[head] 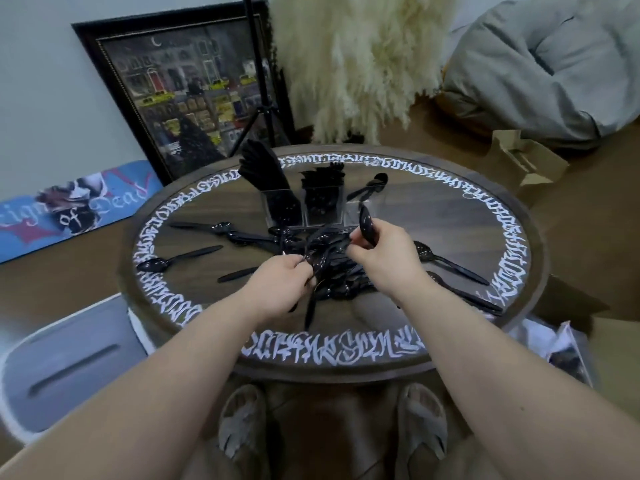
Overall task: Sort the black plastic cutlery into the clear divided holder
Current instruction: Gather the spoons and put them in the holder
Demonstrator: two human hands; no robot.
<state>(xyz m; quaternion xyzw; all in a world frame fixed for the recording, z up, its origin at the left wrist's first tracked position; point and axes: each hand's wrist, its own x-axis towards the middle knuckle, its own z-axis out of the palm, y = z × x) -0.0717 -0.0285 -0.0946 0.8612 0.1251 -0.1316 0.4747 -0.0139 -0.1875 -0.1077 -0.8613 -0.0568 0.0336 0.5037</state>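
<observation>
Black plastic cutlery pile [329,268] lying mid round table [450,216], loose pieces scattered around it. Left hand [277,285] clenching bundle of cutlery handles [310,306] at pile's near edge. Right hand [381,251] pinching black spoon [366,225], bowl pointing up. Clear divided holder [304,206] standing just behind pile, knives [266,174] fanning from left compartment, forks [322,185] filling middle.
</observation>
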